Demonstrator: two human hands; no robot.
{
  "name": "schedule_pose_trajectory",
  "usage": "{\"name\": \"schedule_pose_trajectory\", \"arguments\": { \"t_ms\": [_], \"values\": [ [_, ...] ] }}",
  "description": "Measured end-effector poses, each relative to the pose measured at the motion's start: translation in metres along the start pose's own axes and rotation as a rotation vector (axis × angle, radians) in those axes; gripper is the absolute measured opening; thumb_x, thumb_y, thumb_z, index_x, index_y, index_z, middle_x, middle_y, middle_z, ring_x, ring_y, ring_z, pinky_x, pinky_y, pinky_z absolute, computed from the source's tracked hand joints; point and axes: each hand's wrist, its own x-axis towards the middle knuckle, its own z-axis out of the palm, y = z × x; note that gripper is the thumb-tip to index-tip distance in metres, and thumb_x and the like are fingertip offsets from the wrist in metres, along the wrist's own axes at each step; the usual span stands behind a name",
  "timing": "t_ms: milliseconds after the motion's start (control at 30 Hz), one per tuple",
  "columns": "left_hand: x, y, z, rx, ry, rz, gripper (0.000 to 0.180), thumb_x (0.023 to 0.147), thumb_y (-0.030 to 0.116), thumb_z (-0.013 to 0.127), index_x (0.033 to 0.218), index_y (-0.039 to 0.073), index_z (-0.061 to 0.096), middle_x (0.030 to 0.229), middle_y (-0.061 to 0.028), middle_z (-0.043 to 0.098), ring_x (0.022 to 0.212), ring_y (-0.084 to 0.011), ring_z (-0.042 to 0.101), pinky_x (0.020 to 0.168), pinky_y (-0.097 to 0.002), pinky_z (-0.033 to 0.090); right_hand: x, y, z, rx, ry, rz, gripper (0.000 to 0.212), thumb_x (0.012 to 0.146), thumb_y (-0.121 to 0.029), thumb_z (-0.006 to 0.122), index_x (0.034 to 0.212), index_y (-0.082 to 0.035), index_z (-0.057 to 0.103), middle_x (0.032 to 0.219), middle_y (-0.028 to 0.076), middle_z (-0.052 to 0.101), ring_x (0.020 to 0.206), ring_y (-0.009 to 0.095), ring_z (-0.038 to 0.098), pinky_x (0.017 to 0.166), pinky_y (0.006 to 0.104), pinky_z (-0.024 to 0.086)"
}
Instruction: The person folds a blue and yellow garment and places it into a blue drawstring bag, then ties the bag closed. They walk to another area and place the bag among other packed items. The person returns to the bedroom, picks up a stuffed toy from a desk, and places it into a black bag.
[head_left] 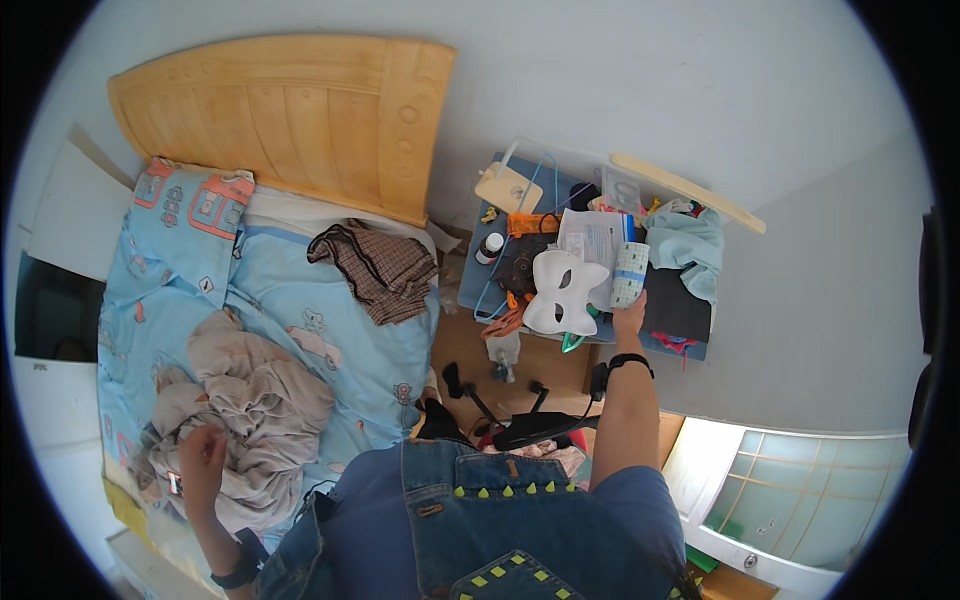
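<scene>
My right hand [628, 318] reaches forward to the cluttered blue table and grips the near end of a white-and-green patterned roll [629, 272] with a blue band. Just left of the roll lies a white cat-shaped mask [562, 293], partly over printed papers [590, 235]. A dark cloth [675, 303] is right of the roll, below a pale blue-green cloth [685, 243]. My left hand [203, 458] is above the bed, over a crumpled beige blanket [265, 400]. Its fingers are loosely curled in, and nothing shows in them.
The bed with blue printed bedding [280, 270] fills the left, with a checked brown garment [370, 270] and a pillow [190, 230] on it. A wooden headboard [290, 120] stands behind. A black-legged chair [535, 425] is in front of me. A glass-paned white door [800, 490] is at right.
</scene>
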Motion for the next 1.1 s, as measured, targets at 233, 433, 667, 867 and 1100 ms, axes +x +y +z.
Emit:
{"name": "schedule_pose_trajectory", "arguments": {
  "t_ms": [233,433,667,867,1100],
  "values": [
    [0.015,0.016,0.010,-0.033,-0.022,0.006,0.014,0.079,0.001,0.062,0.093,0.001,0.062,0.070,-0.0048,0.053,0.059,-0.0123,0.049,0.055,-0.0262,0.038,0.009,0.000,-0.010,1.035,0.010,0.297,0.059,0.081,-0.015,0.062,0.134,-0.016,0.035,0.110,0.012,0.058,0.094,0.029,0.059,0.071,0.0349,0.053],
    [0.037,0.038,0.023,-0.101,-0.025,0.132,0.011,0.080,0.001,0.062,0.091,0.002,0.062,0.070,-0.0057,0.053,0.059,-0.0129,0.048,0.056,-0.0265,0.039,-0.020,-0.025,-0.051,1.621,-0.451,0.332,0.047,0.087,-0.020,0.054,0.130,-0.011,0.039,0.107,0.018,0.058,0.082,0.022,0.060,0.059,0.0292,0.053],
    [0.066,0.076,0.051,-0.088,-0.091,0.370,0.018,0.076,0.001,0.064,0.094,0.003,0.061,0.080,-0.0088,0.056,0.071,-0.0213,0.054,0.065,-0.0317,0.043,-0.102,-0.109,-0.083,1.732,-0.678,0.184,0.048,0.092,-0.035,0.050,0.131,-0.008,0.040,0.104,0.014,0.061,0.081,0.018,0.060,0.067,0.0265,0.052],
    [0.080,0.133,0.077,-0.096,-0.140,0.688,0.042,0.069,0.004,0.069,0.110,0.006,0.057,0.117,-0.0139,0.051,0.110,-0.0347,0.049,0.092,-0.0400,0.041,-0.204,-0.197,-0.066,1.101,-1.326,-0.090,0.046,0.092,-0.027,0.048,0.135,-0.016,0.035,0.103,0.006,0.062,0.071,0.014,0.062,0.056,0.0234,0.048],
    [0.080,0.135,0.084,-0.043,-0.035,0.763,0.052,0.068,0.003,0.069,0.117,0.007,0.053,0.131,-0.0158,0.043,0.123,-0.0382,0.040,0.101,-0.0445,0.034,-0.290,-0.260,0.006,0.806,-1.643,-0.198,0.056,0.089,-0.011,0.052,0.142,-0.017,0.033,0.116,0.007,0.054,0.078,0.012,0.057,0.066,0.0244,0.049]
  ]
}}
